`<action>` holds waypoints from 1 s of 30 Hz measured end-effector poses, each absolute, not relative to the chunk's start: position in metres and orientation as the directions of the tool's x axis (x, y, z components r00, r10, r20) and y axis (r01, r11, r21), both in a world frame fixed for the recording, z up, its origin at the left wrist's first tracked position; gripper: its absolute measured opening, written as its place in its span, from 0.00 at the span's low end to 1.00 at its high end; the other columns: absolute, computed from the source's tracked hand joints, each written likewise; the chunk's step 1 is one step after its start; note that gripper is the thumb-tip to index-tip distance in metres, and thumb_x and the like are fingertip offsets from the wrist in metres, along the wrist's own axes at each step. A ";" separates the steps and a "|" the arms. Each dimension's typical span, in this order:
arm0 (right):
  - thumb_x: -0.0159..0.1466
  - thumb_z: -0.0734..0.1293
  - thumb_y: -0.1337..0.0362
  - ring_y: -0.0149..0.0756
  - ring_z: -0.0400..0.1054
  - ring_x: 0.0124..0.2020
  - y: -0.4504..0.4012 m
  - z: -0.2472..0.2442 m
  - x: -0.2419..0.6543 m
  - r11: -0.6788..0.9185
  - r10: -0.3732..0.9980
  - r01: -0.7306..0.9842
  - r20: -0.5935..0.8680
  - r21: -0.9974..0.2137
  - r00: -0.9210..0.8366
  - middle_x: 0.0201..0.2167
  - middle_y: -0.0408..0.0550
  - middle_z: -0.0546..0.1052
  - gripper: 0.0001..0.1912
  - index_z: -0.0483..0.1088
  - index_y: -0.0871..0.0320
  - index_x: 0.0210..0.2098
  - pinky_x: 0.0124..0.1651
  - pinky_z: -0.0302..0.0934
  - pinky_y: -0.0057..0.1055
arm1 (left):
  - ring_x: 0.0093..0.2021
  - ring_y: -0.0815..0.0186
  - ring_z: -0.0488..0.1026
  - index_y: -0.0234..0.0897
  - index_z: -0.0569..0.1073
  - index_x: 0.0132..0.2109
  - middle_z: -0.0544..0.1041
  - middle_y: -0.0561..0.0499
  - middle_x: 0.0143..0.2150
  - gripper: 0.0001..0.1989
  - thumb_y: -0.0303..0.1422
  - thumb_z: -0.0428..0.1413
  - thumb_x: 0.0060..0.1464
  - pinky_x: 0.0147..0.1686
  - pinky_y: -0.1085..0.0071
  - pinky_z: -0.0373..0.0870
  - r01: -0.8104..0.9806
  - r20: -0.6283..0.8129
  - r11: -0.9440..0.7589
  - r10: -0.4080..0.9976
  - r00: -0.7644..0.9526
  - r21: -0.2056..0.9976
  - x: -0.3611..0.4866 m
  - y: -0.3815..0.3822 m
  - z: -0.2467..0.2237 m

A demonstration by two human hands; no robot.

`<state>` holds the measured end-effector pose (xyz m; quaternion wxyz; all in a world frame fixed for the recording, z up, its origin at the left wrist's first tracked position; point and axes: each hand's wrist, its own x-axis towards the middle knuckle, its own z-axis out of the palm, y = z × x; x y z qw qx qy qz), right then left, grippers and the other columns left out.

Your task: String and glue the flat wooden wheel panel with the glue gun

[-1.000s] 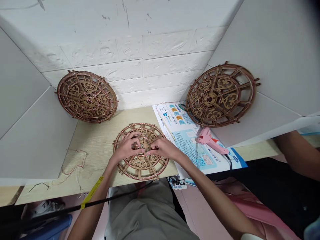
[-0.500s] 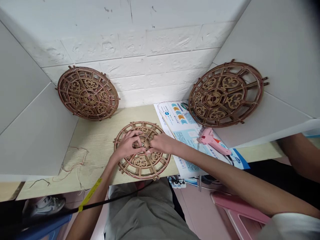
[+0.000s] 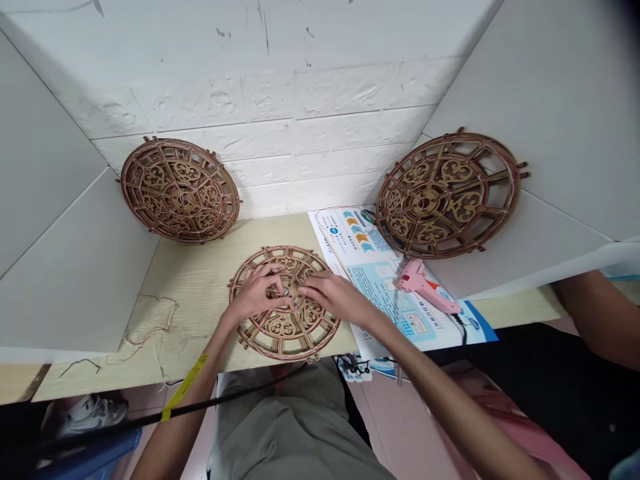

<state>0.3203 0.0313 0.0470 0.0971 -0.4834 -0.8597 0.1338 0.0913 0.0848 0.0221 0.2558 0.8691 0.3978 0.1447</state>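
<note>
A round openwork disc [image 3: 281, 325], brown and gold with scrollwork and thin reddish wire along its rings, lies flat at the front of the workbench. My left hand [image 3: 257, 291] rests over its left half, thumb and fingers curled in a pinch at the hub. From the right, my right hand [image 3: 336, 295] reaches in with its fingers pressed together beside the hub. Whatever sits between the fingertips of either hand is too small or hidden to make out.
Similar discs lean at the back left [image 3: 183, 193] and back right [image 3: 447, 193]. A pink glue gun [image 3: 425, 287] lies on a printed sheet [image 3: 370, 280]. Loose wire [image 3: 150, 330] lies at left. Partition panels flank the bench; another person's arm [image 3: 600, 320] shows at right.
My right hand has shifted slightly and turned at the hub, its forearm swinging down and toward me. The left hand stays at the hub. The view has tilted a little.
</note>
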 end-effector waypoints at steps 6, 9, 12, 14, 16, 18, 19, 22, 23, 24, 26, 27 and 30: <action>0.75 0.59 0.59 0.50 0.65 0.60 -0.042 0.009 0.289 0.440 0.869 0.827 0.397 -0.350 -0.294 0.57 0.57 0.74 0.21 0.67 0.57 0.63 0.58 0.64 0.49 | 0.67 0.52 0.62 0.40 0.75 0.34 0.67 0.52 0.67 0.11 0.42 0.63 0.55 0.66 0.51 0.55 0.624 0.046 -0.551 0.768 0.638 0.554 0.091 0.086 0.021; 0.75 0.58 0.57 0.53 0.62 0.64 -0.056 -0.008 0.277 0.396 0.871 0.862 0.426 -0.315 -0.244 0.61 0.57 0.72 0.22 0.68 0.58 0.63 0.63 0.61 0.53 | 0.67 0.53 0.62 0.40 0.75 0.34 0.67 0.52 0.67 0.11 0.43 0.64 0.55 0.66 0.52 0.55 0.618 0.054 -0.551 0.769 0.637 0.561 0.091 0.086 0.022; 0.75 0.58 0.57 0.53 0.59 0.67 -0.058 -0.017 0.271 0.359 0.873 0.877 0.448 -0.319 -0.194 0.63 0.56 0.70 0.21 0.71 0.58 0.61 0.67 0.57 0.54 | 0.67 0.52 0.62 0.40 0.75 0.34 0.67 0.51 0.67 0.11 0.43 0.63 0.55 0.66 0.51 0.54 0.626 0.045 -0.545 0.773 0.633 0.558 0.091 0.085 0.024; 0.75 0.58 0.57 0.52 0.57 0.69 -0.059 -0.020 0.269 0.336 0.880 0.880 0.445 -0.336 -0.166 0.65 0.55 0.69 0.21 0.70 0.57 0.62 0.68 0.57 0.54 | 0.67 0.52 0.62 0.40 0.75 0.34 0.66 0.51 0.67 0.11 0.43 0.63 0.55 0.66 0.51 0.54 0.635 0.034 -0.539 0.776 0.630 0.553 0.092 0.084 0.024; 0.75 0.58 0.58 0.51 0.57 0.69 -0.059 -0.020 0.268 0.323 0.886 0.878 0.438 -0.354 -0.149 0.65 0.54 0.68 0.21 0.69 0.56 0.63 0.68 0.57 0.54 | 0.67 0.52 0.62 0.40 0.75 0.34 0.66 0.51 0.67 0.12 0.43 0.63 0.56 0.67 0.50 0.54 0.638 0.028 -0.538 0.776 0.630 0.551 0.092 0.084 0.024; 0.75 0.58 0.58 0.51 0.57 0.69 -0.060 -0.021 0.269 0.327 0.885 0.873 0.441 -0.363 -0.148 0.66 0.54 0.68 0.21 0.68 0.56 0.64 0.68 0.57 0.53 | 0.67 0.52 0.62 0.40 0.75 0.35 0.66 0.51 0.67 0.12 0.44 0.62 0.56 0.67 0.50 0.54 0.634 0.032 -0.543 0.772 0.634 0.551 0.091 0.085 0.023; 0.75 0.58 0.58 0.50 0.56 0.69 -0.060 -0.022 0.269 0.335 0.881 0.869 0.447 -0.364 -0.152 0.66 0.54 0.67 0.22 0.68 0.55 0.64 0.68 0.57 0.54 | 0.67 0.52 0.62 0.40 0.75 0.34 0.66 0.51 0.67 0.13 0.44 0.62 0.56 0.67 0.50 0.54 0.630 0.034 -0.546 0.770 0.637 0.552 0.091 0.086 0.023; 0.75 0.58 0.58 0.49 0.57 0.69 -0.061 -0.026 0.271 0.363 0.860 0.854 0.487 -0.371 -0.154 0.65 0.54 0.69 0.21 0.68 0.55 0.64 0.68 0.57 0.52 | 0.67 0.52 0.62 0.40 0.75 0.34 0.66 0.50 0.67 0.12 0.44 0.63 0.55 0.66 0.49 0.54 0.617 0.037 -0.554 0.760 0.649 0.560 0.090 0.088 0.022; 0.75 0.58 0.58 0.49 0.57 0.69 -0.061 -0.027 0.271 0.366 0.853 0.852 0.502 -0.376 -0.145 0.64 0.54 0.70 0.21 0.67 0.55 0.64 0.67 0.58 0.52 | 0.67 0.52 0.62 0.40 0.75 0.34 0.67 0.50 0.67 0.12 0.44 0.63 0.55 0.66 0.50 0.54 0.611 0.036 -0.555 0.756 0.654 0.565 0.090 0.089 0.022; 0.75 0.58 0.58 0.49 0.58 0.68 -0.061 -0.028 0.271 0.365 0.847 0.850 0.515 -0.379 -0.134 0.63 0.54 0.70 0.21 0.67 0.55 0.65 0.67 0.59 0.51 | 0.67 0.52 0.62 0.40 0.76 0.34 0.67 0.50 0.67 0.12 0.43 0.64 0.55 0.66 0.50 0.54 0.605 0.034 -0.555 0.752 0.659 0.571 0.090 0.090 0.022; 0.75 0.59 0.58 0.49 0.59 0.67 -0.061 -0.029 0.269 0.355 0.841 0.855 0.528 -0.379 -0.116 0.63 0.56 0.70 0.22 0.66 0.55 0.65 0.65 0.60 0.51 | 0.67 0.53 0.62 0.40 0.76 0.34 0.67 0.49 0.66 0.11 0.43 0.64 0.55 0.66 0.50 0.54 0.591 0.032 -0.556 0.743 0.668 0.585 0.090 0.092 0.022; 0.75 0.59 0.58 0.49 0.59 0.67 -0.061 -0.028 0.269 0.349 0.842 0.860 0.527 -0.372 -0.114 0.64 0.57 0.69 0.22 0.66 0.55 0.65 0.65 0.60 0.51 | 0.67 0.53 0.62 0.40 0.76 0.34 0.67 0.49 0.66 0.11 0.42 0.65 0.55 0.66 0.50 0.54 0.583 0.032 -0.557 0.739 0.673 0.591 0.089 0.093 0.022; 0.75 0.57 0.58 0.51 0.58 0.67 -0.060 -0.024 0.266 0.332 0.855 0.875 0.504 -0.351 -0.122 0.65 0.57 0.67 0.22 0.68 0.55 0.64 0.65 0.59 0.53 | 0.68 0.53 0.61 0.39 0.75 0.34 0.67 0.48 0.66 0.12 0.42 0.65 0.55 0.66 0.50 0.53 0.575 0.027 -0.559 0.730 0.683 0.597 0.089 0.096 0.021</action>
